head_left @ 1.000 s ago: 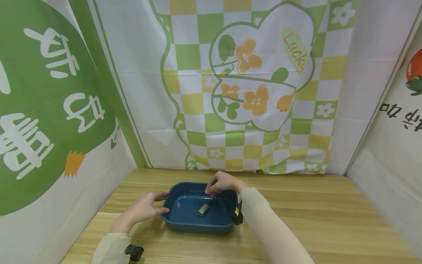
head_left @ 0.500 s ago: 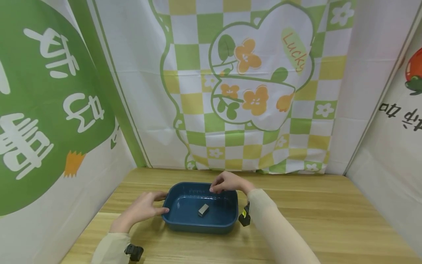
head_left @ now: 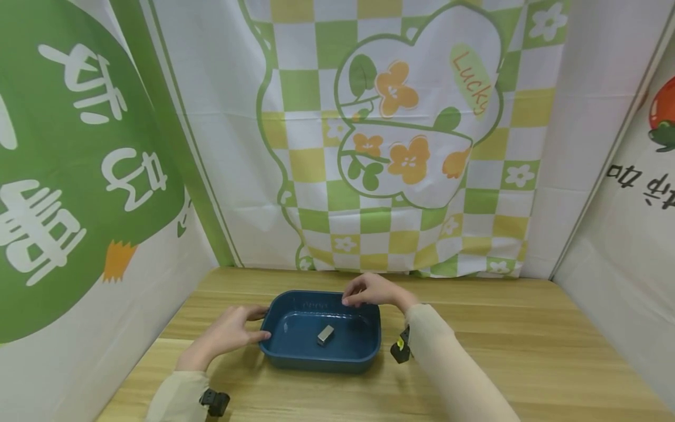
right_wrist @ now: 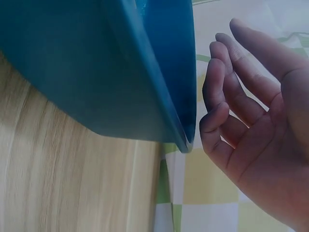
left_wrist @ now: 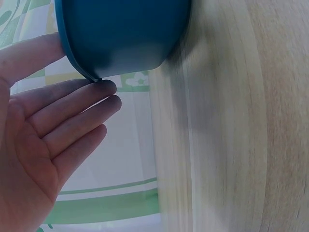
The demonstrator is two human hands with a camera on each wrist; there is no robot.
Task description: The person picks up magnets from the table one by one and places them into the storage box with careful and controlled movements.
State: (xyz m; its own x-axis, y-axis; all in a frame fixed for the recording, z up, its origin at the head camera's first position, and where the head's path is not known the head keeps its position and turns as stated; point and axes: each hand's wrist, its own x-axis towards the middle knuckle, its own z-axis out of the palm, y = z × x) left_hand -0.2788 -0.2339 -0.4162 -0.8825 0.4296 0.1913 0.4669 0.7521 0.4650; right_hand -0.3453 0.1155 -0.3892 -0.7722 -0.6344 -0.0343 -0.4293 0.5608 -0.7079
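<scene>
A dark blue rectangular basin [head_left: 316, 364] with rounded corners stands on the table. Inside, on its floor, lies a small silvery-grey block [head_left: 325, 335], set at an angle. My left hand [head_left: 227, 337] is at the basin's left end, thumb and fingertips against the rim. In the left wrist view, the fingers [left_wrist: 72, 104] of that hand are straight and spread. Over the basin's back right corner hovers my right hand [head_left: 377, 291], holding nothing. Its fingers [right_wrist: 215, 79] are loosely bent just off the rim in the right wrist view.
The wooden table [head_left: 501, 351] extends to both sides of the basin and in front of it. A checked cloth with flower prints [head_left: 377, 220] hangs behind the table's back edge. Printed cloth walls [head_left: 174, 305] stand at left and right.
My right hand has drawn back to the right, from above the middle of the basin to over its back right corner. The left hand, basin and block have stayed in place.
</scene>
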